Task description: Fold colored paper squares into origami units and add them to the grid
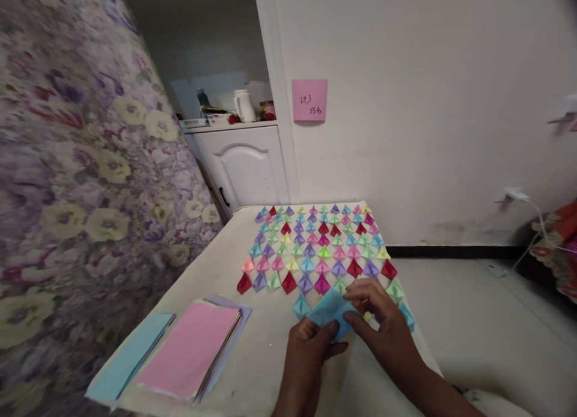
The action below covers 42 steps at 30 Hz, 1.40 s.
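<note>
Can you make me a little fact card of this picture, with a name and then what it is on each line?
Left hand: pinching blue paper
Right hand: fingers on the same paper
Table: pale top, against the wall
Folded shapes: many colours, in rows
Paper stack: pink on top
Beside it: light blue sheets
Wall note: pink, handwritten

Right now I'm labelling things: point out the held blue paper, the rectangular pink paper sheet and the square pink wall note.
Held blue paper [332, 307]: head view, middle of exposed face.
Rectangular pink paper sheet [193, 346]: head view, middle of upper face.
Square pink wall note [310, 103]: head view, centre of front.
</note>
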{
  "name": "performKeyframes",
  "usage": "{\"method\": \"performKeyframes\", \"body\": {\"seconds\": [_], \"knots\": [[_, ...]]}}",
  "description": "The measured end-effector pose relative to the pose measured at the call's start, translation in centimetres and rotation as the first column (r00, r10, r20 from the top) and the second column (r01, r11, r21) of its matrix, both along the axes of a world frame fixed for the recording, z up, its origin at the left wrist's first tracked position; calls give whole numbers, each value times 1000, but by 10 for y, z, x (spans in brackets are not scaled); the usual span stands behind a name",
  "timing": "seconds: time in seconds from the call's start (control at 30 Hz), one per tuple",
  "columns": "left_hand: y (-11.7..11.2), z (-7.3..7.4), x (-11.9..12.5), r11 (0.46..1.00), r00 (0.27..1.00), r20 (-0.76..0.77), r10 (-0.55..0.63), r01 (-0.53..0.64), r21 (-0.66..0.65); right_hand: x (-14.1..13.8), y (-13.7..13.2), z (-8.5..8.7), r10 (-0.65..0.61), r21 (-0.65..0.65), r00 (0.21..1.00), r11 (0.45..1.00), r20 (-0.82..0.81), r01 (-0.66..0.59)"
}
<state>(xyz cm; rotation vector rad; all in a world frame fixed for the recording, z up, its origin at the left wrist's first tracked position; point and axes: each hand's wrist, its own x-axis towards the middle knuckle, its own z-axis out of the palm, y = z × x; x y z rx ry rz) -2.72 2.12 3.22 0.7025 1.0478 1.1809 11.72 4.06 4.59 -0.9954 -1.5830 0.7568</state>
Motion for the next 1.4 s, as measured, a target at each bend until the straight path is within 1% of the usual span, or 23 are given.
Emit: {"method": "performKeyframes", "body": {"seconds": [0.17,0.3,0.6,0.8,0.93,1.13,1.33,1.4], "knots": [[0,-1,0,1000,1000,21,1,-1,-8,0,-1,1,-14,-4,1000,1000,18,14],[0,-3,0,1000,1000,21,8,-8,-3,0,-1,2,-22,-8,1000,1000,-18,22],[-1,-1,0,1000,1000,-21,-10,10,-1,0,2,3,-6,-30,1000,1000,-18,5],[-2,-3,1,999,998,-59,-24,26,38,2,2,5,-12,-69,1000,998,27,14],[-1,-5,2,999,998,-59,0,2,33,3,1,4,-23,-40,1000,999,17,24],[-3,-3,2,999,999,-44,-9,11,44,4,1,4,-23,-23,999,999,36,24],[-2,-4,2,999,999,-49,-2,4,44,3,2,8,5,-98,999,995,46,0],[-1,-5,2,999,999,-52,6,-4,47,2,2,8,14,-101,997,995,77,-7]]}}
